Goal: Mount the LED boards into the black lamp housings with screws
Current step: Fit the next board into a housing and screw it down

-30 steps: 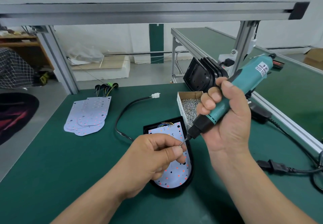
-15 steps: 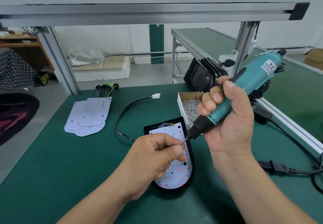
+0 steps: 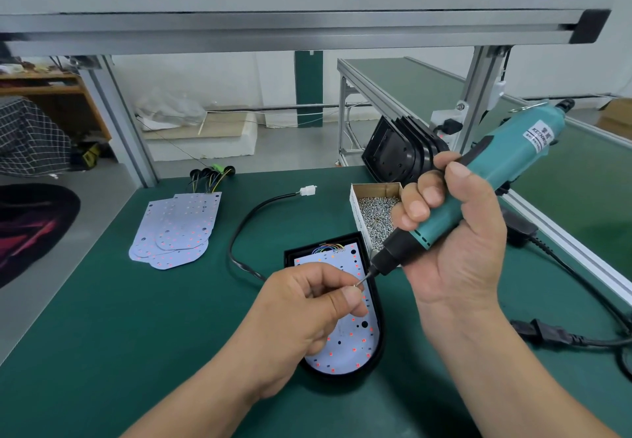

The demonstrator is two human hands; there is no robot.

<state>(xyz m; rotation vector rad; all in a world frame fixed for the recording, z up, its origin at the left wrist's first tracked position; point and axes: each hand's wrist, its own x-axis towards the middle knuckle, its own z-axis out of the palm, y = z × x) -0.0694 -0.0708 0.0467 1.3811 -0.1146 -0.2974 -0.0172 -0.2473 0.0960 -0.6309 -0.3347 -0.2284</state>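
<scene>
The white LED board with red dots [image 3: 352, 345] lies flat inside the black rounded lamp housing [image 3: 379, 341]. Both sit on the green table mat [image 3: 136, 335], right under the left hand [image 3: 304, 311]. Lying flat like that, the board's holes face up, ready for screws.

The left hand has its thumb and first finger pressed together just above the board. They pinch something very small, most likely a screw, but it is too tiny to be sure. The thin metal tip [image 3: 364, 278] of the teal electric screwdriver [image 3: 485, 177] touches that spot. I think the person is putting the screw onto the tip so it can go into a hole.

The right hand [image 3: 451, 242] is wrapped tight around the screwdriver and holds it tilted, tip pointing down at the left fingers.

Just behind the right hand's fingers is a small cardboard box [image 3: 355, 211] full of shiny screws, close enough to grab more. Farther back leans a row of empty black housings [image 3: 400, 153]. Well off beyond the left hand lies a pile of spare white boards [image 3: 178, 229], waiting their turn.
</scene>
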